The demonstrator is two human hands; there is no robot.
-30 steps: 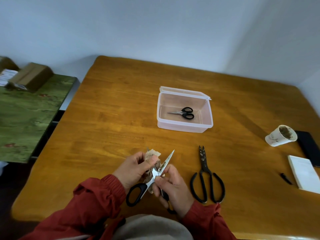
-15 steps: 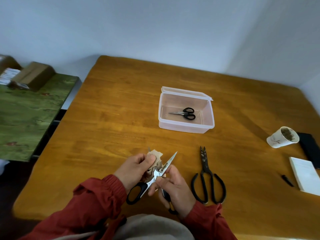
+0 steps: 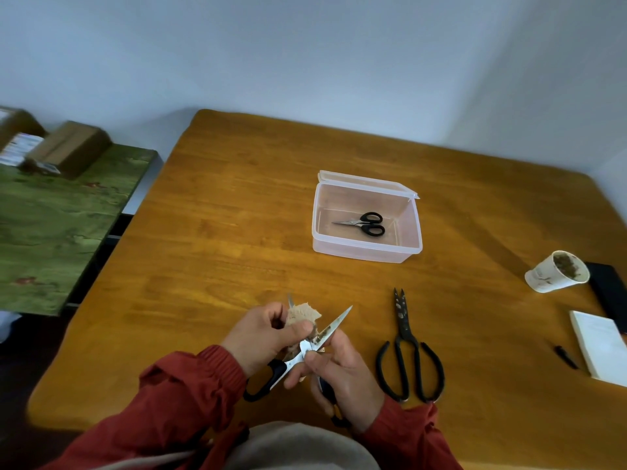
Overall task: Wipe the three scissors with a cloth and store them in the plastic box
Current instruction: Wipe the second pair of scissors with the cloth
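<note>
left hand (image 3: 263, 334) pinching cloth (image 3: 303, 313), right hand (image 3: 342, 374) gripping scissors (image 3: 325, 334)

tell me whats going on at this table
A person is cleaning scissors. The left hand presses a cloth against the spread blades of the mid-sized scissors, while the right hand grips one of their handles. The small black scissors already lie in the open plastic box. The large black scissors, blades spotted, lie on the table to the right of the hands, apparently not yet wiped.
</note>
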